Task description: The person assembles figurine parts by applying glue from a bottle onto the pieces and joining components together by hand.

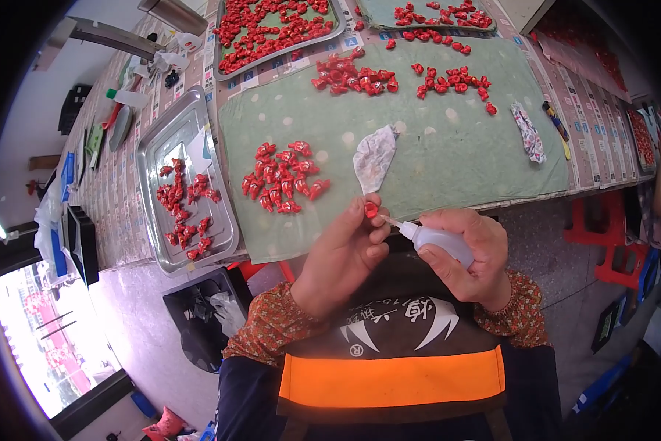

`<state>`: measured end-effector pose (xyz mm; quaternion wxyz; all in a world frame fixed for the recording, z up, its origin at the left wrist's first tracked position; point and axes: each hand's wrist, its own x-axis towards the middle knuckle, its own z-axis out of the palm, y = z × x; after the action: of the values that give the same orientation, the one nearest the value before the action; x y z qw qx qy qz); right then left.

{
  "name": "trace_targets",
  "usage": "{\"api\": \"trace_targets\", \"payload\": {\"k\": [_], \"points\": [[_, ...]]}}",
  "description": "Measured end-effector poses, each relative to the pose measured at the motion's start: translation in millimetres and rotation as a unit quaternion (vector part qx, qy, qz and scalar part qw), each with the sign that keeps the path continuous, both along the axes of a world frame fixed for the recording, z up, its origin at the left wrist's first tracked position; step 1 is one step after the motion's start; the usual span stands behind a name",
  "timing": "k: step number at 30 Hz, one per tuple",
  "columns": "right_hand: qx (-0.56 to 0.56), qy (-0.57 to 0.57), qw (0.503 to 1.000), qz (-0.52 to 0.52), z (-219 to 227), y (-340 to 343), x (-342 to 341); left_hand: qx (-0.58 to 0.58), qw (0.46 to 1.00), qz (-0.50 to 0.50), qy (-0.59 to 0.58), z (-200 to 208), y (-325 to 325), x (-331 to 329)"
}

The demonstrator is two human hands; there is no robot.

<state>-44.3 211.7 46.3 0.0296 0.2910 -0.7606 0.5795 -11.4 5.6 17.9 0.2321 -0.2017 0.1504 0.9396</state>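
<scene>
Between the thumb and fingers of my left hand (345, 253) is a small red piece (371, 210), its hollow side turned up. My right hand (474, 253) grips a translucent squeeze bottle (441, 242) with a thin nozzle, whose tip reaches the red piece or stops just beside it. Both hands are over the near edge of the table. Just beyond them a crumpled white cloth (375, 156) lies on the green mat (330, 121). A cluster of small red figures (283, 176) is spread on the mat's left part.
More red pieces (352, 75) lie in loose piles at the mat's far side. A metal tray (220, 206) with red figures stands at left, and a fuller tray (336, 28) at the back. A patterned cloth (527, 134) and a yellow-and-black tool (556, 121) lie at right, near red stools (595, 224).
</scene>
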Motion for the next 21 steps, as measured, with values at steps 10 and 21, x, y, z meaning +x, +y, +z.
{"api": "trace_targets", "payload": {"k": [10,21], "points": [[0.019,0.059,0.998,-0.005,-2.9,-1.6,1.9,0.042,0.999,0.002,-0.001,-0.3,0.5,1.5],[0.03,0.067,0.997,-0.003,-2.8,-2.8,2.3,0.066,0.997,0.003,0.034,-7.8,-1.2,3.7]]}}
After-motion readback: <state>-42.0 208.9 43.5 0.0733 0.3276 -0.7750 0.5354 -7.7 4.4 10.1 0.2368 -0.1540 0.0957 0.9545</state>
